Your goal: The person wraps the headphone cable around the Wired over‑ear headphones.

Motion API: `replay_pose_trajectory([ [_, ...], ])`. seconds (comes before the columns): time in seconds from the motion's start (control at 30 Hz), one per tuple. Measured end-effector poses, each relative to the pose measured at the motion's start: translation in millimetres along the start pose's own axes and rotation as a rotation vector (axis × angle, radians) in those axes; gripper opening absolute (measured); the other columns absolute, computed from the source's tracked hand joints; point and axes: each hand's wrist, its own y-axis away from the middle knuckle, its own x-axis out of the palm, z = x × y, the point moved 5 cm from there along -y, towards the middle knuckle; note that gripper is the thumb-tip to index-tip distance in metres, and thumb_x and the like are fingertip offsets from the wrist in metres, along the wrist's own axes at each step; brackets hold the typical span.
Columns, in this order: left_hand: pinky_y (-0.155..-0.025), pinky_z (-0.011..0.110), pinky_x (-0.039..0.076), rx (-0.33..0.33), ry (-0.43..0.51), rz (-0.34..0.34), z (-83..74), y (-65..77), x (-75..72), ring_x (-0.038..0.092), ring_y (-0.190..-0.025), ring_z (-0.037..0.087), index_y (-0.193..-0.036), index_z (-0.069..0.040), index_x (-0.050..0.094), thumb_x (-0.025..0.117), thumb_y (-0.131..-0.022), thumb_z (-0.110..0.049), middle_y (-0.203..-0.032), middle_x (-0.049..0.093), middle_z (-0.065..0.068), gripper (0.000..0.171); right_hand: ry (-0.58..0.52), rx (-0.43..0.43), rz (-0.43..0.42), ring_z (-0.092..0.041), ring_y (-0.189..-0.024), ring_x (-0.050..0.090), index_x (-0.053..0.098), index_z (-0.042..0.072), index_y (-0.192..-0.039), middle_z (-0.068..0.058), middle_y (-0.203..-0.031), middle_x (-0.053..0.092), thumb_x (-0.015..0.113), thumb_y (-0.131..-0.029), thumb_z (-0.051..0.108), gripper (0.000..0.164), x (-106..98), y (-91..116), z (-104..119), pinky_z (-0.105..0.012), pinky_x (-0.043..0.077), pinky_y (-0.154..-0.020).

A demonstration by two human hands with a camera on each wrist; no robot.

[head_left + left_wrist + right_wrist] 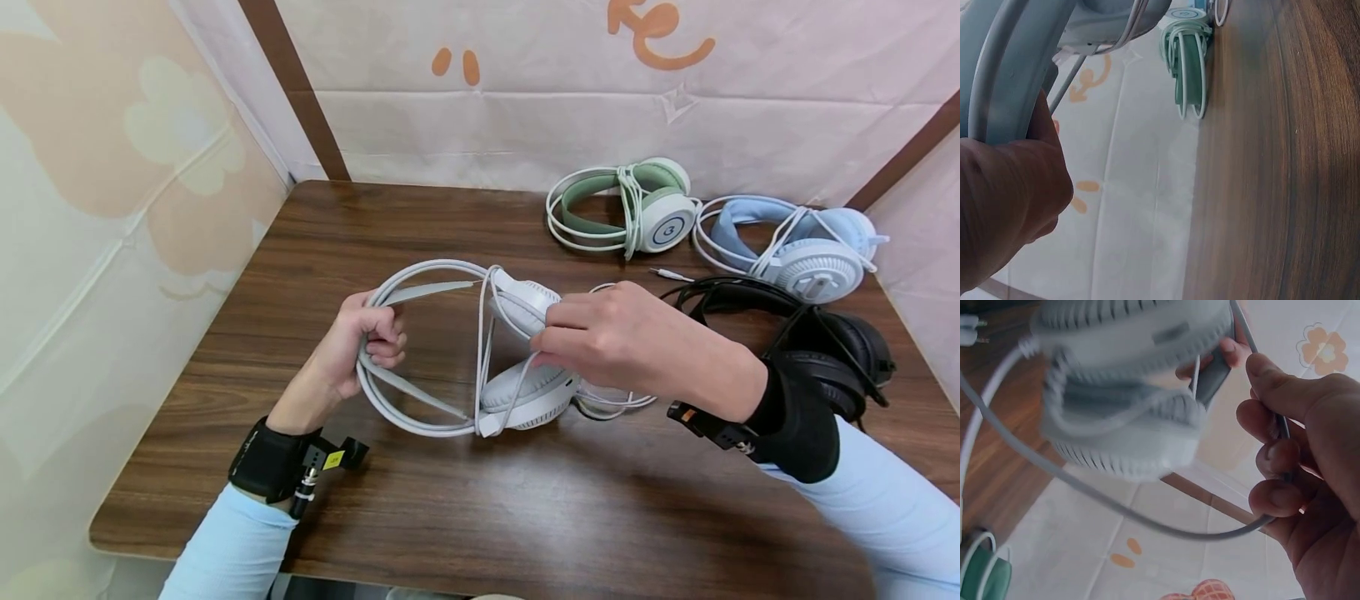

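Observation:
White over-ear headphones are held above the wooden table, earcups toward the right. My left hand grips the middle of their headband, fingers curled round it. Near the earcups, my right hand pinches the white cable between thumb and fingers. That cable also passes through the curled lower fingers, as the right wrist view shows. Several turns of it wrap across the headband just left of the earcups. More loose cable hangs at the right, partly hidden behind my right hand.
Green headphones wrapped in white cable lie at the back. Light blue headphones sit to their right, with black headphones in front, close to my right forearm. A white plug lies nearby. Printed curtains border the table.

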Motion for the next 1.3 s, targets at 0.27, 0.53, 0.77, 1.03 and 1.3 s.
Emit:
replay_pose_trajectory([
  [0.27,-0.047,0.024,0.008,-0.059,-0.011,0.076,4.4,3.0,2.0,0.013,-0.049,0.011,-0.069,-0.013,0.031,0.036,-0.071,0.011,-0.06,0.018,0.0,0.024,-0.041,-0.009,0.007,-0.01,-0.067,0.055,0.069,0.01,-0.094,0.001,-0.078,0.055,0.074,-0.084,0.0,0.015,-11,-5,-12,-0.027,0.05,-0.055],
  [0.53,-0.045,0.025,0.007,-0.05,-0.014,0.121,3.9,7.3,2.6,0.014,-0.047,0.01,-0.07,-0.013,0.033,0.036,-0.07,0.01,-0.06,0.018,0.001,0.023,-0.058,0.014,-0.022,-0.008,-0.072,0.064,0.074,0.01,-0.097,0.002,-0.085,0.067,0.078,-0.085,0.005,0.013,-18,-5,-31,-0.026,0.055,-0.061],
  [0.77,-0.045,0.027,0.008,-0.058,-0.049,0.125,5.3,11.7,1.5,0.014,-0.046,0.011,-0.072,-0.013,0.034,0.036,-0.069,0.011,-0.059,0.019,0.001,0.024,-0.07,0.081,-0.016,-0.001,-0.066,0.057,0.076,0.012,-0.1,0.004,-0.084,0.065,0.082,-0.081,0.003,0.022,-26,0,-52,-0.02,0.049,-0.059],
  [1.03,-0.045,0.026,0.007,-0.043,-0.002,0.131,4.2,11.8,0.2,0.014,-0.047,0.011,-0.07,-0.013,0.031,0.035,-0.071,0.011,-0.061,0.017,0.002,0.024,0.005,0.144,-0.016,0.0,-0.063,0.053,0.078,0.015,-0.101,0.005,-0.08,0.063,0.08,-0.084,0.007,0.018,-41,7,-68,-0.02,0.045,-0.058],
  [1.3,-0.046,0.026,0.008,-0.023,-0.027,0.117,-3.2,10.8,-0.8,0.014,-0.048,0.011,-0.072,-0.012,0.034,0.035,-0.072,0.011,-0.061,0.019,0.002,0.023,0.135,0.17,0.003,0.0,-0.057,0.047,0.078,0.017,-0.098,0.007,-0.077,0.062,0.077,-0.087,0.01,0.013,-59,21,-77,-0.024,0.043,-0.051],
])
